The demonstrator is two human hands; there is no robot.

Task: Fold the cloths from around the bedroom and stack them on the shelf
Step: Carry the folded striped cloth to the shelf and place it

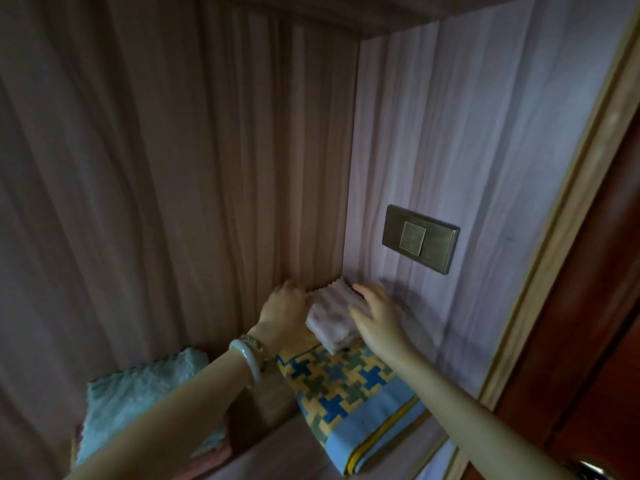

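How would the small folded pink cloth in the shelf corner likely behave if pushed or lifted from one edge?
The pink cloth looks fluffy and soft, so it would probably sag and unfold if lifted by one edge. It rests on the patterned cloth, so a push may drag on fabric and bunch rather than slide. Both the left hand and right hand flank it.
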